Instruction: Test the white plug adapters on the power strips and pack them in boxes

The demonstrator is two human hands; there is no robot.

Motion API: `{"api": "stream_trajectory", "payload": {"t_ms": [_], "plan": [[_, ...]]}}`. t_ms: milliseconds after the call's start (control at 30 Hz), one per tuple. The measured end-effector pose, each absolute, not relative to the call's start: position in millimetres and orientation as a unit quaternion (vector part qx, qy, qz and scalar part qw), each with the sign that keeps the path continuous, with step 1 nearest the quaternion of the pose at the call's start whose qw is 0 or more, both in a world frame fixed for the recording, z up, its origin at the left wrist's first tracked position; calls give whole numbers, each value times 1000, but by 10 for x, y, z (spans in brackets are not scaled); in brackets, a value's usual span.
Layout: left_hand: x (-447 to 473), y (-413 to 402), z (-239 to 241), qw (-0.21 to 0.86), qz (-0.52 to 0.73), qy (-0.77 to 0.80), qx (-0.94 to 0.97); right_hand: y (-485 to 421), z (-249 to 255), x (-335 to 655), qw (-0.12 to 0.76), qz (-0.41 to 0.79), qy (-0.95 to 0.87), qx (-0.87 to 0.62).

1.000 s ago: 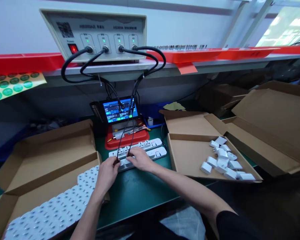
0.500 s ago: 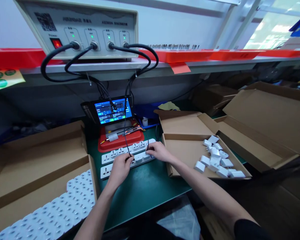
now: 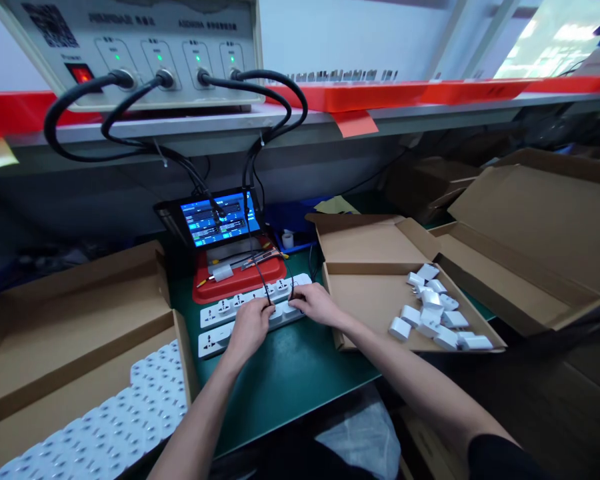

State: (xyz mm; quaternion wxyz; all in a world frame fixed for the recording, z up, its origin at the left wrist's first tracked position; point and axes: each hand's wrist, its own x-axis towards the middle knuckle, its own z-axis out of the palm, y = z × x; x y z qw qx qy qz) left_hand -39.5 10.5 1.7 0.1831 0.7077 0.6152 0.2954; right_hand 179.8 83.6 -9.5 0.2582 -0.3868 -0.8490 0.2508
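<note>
My left hand is closed in a pinch on the lower end of a thin black cable, just above the front white power strip. To its right my right hand pinches a second black cable over the same strip. The fingers hide both cable tips, so I cannot tell whether they sit in a charger. White chargers are plugged into this strip between my hands. Behind it lies a second white power strip, with several chargers in its sockets.
An open cardboard box at right holds loose white chargers; another at left holds packed rows. Behind the strips, a lit screen stands by a red tray. A tester with thick black cables sits on the shelf above.
My left hand has moved right along the front strip with its cable, closer to my right hand. A charger at the strip's left part now shows. The view has shifted slightly.
</note>
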Motion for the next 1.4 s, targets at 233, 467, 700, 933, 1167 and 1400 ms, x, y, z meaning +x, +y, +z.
{"api": "stream_trajectory", "payload": {"t_ms": [233, 467, 700, 933, 1167, 1400], "plan": [[-412, 116, 16, 187, 283, 614, 712, 716, -126, 1749, 248, 188, -879, -360], [-336, 46, -6, 98, 219, 609, 756, 708, 65, 1821, 195, 117, -894, -385], [-1103, -406, 107, 60, 165, 657, 733, 352, 329, 1404, 119, 40, -936, -328], [-1361, -665, 52, 122, 166, 694, 690, 150, 203, 531, 16, 20, -964, -263], [-1461, -785, 209, 112, 437, 664, 596, 167, 129, 535, 74, 95, -956, -266], [-1242, -968, 5, 255, 596, 638, 414, 1, 455, 575, 260, 321, -881, -229]]}}
